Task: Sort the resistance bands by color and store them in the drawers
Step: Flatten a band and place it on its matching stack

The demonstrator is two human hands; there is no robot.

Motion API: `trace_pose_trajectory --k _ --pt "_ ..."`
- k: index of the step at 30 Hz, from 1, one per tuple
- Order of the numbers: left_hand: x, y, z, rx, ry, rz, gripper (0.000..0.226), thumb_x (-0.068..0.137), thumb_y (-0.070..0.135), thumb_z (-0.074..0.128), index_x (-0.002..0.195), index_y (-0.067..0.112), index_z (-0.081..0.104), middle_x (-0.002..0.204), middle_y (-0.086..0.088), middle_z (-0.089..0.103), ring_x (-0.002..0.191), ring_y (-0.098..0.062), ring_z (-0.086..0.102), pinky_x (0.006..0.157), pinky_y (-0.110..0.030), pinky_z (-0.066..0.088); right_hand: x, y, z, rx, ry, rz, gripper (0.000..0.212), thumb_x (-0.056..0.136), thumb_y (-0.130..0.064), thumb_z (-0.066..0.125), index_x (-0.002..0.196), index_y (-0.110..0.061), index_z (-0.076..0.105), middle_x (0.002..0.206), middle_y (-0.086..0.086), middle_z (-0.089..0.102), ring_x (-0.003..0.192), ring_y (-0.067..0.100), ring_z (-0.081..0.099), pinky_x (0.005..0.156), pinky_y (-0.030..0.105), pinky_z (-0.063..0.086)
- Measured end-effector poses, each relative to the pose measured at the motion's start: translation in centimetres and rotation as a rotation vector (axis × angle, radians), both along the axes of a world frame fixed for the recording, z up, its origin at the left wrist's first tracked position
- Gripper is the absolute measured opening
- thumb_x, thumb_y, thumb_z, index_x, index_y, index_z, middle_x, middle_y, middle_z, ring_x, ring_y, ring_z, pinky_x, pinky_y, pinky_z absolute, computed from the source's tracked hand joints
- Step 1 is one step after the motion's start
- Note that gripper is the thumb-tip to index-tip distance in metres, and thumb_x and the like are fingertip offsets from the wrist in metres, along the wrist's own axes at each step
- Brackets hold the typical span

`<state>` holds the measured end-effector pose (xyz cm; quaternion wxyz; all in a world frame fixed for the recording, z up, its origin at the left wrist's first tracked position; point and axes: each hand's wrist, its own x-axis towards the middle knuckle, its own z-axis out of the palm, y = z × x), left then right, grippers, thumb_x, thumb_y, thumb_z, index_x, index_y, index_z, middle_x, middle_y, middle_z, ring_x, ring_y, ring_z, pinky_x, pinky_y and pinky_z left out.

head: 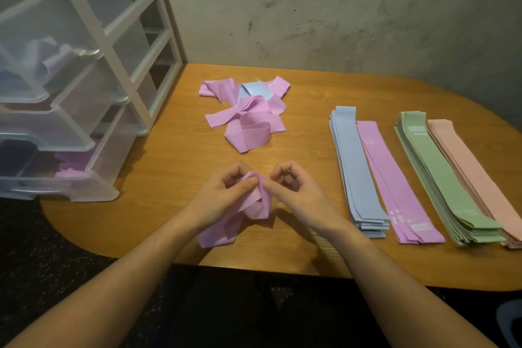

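Note:
My left hand (223, 192) and my right hand (293, 192) meet over the near middle of the table, both pinching a crumpled pink band (254, 203) that trails down toward the table edge. A loose heap of pink bands (248, 124) with one light blue band (254, 89) lies further back. On the right lie flat stacks: blue bands (356, 167), pink bands (395, 186), green bands (440, 175) and peach bands (477, 175). A clear plastic drawer unit (70, 93) stands at the left; its lowest drawer (70, 175) is pulled out with pink bands inside.
The wooden table (175, 178) has a rounded front edge, with dark floor below. A grey concrete wall (339, 22) runs behind it. The drawers stick out over the table's left part. An upper drawer shows pale purple bands.

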<state>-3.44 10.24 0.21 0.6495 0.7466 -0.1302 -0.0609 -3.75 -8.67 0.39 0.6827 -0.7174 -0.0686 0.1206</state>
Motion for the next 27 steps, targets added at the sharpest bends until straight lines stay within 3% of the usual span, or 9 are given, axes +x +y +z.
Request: trace_pose_trajectory --k 2,6,9,13,16,21,24,27 --pt "0.1 -0.5 0.9 -0.051 -0.021 0.016 0.016 0.088 0.025 0.063 0.079 0.013 0.058 0.069 0.016 0.063 0.066 0.004 0.054 0.065 -0.011 0.042 0.0 0.0 -0.1 -0.043 -0.001 0.047 0.029 0.086 -0.013 0.077 0.110 -0.012 0.061 0.092 0.018 0.066 0.083 0.016 0.063 0.074 0.036 0.053" --pt "0.5 -1.1 2.2 -0.068 -0.062 0.089 0.018 0.096 0.009 0.057 0.079 0.010 0.054 0.064 0.020 0.058 0.062 0.006 0.050 0.063 -0.009 0.041 -0.3 0.2 -0.6 -0.003 0.045 0.101 0.034 0.083 -0.011 0.080 0.112 -0.007 0.063 0.098 0.018 0.069 0.086 0.021 0.064 0.078 0.046 0.056" --pt "1.1 -1.2 2.6 -0.087 -0.061 0.221 0.024 0.100 -0.001 0.053 0.079 0.010 0.055 0.064 0.020 0.057 0.062 0.005 0.050 0.063 -0.009 0.041 0.0 -0.2 -1.2 -0.044 -0.008 0.051 0.028 0.084 -0.010 0.080 0.106 -0.006 0.063 0.084 0.008 0.068 0.076 0.014 0.060 0.071 0.035 0.051" --pt "2.2 -0.5 2.8 -0.095 -0.012 0.356 0.022 0.102 0.006 0.052 0.082 0.013 0.059 0.062 0.020 0.059 0.056 0.005 0.050 0.054 -0.011 0.039 0.6 -1.2 -1.5 -0.050 -0.008 -0.011 0.025 0.086 -0.011 0.078 0.091 0.005 0.059 0.074 0.007 0.058 0.069 0.016 0.052 0.064 0.029 0.042" --pt "2.8 0.1 2.5 -0.037 0.042 0.372 0.022 0.103 0.015 0.054 0.082 0.014 0.059 0.057 0.016 0.054 0.048 -0.001 0.041 0.045 -0.018 0.031 0.9 -1.8 -0.9 -0.044 -0.024 -0.044 0.022 0.088 -0.010 0.076 0.089 0.003 0.059 0.066 0.000 0.059 0.063 0.013 0.053 0.059 0.023 0.041" --pt "3.9 0.4 2.0 -0.017 0.147 0.391 0.019 0.102 0.025 0.055 0.090 0.011 0.061 0.058 0.005 0.043 0.048 -0.011 0.031 0.047 -0.027 0.023 1.3 -3.2 -0.5 -0.116 -0.052 -0.046 0.014 0.089 -0.015 0.076 0.089 -0.010 0.062 0.069 0.006 0.059 0.066 0.018 0.052 0.063 0.031 0.039" --pt "4.4 0.3 2.0 -0.016 0.189 0.404 0.019 0.101 0.027 0.056 0.094 0.011 0.062 0.059 0.005 0.045 0.049 -0.011 0.034 0.046 -0.025 0.027 1.2 -4.1 -0.3 -0.190 -0.014 -0.011 0.019 0.089 -0.022 0.077 0.094 -0.009 0.063 0.076 0.022 0.064 0.069 0.022 0.056 0.065 0.033 0.041" --pt "4.7 0.3 1.6 -0.024 0.254 0.402 0.024 0.100 0.031 0.059 0.081 0.015 0.057 0.061 0.000 0.044 0.049 -0.014 0.034 0.045 -0.022 0.027 1.1 -4.7 0.1 -0.155 0.011 -0.105 0.025 0.091 -0.023 0.073 0.095 -0.002 0.060 0.066 0.017 0.064 0.062 0.020 0.059 0.058 0.029 0.044"
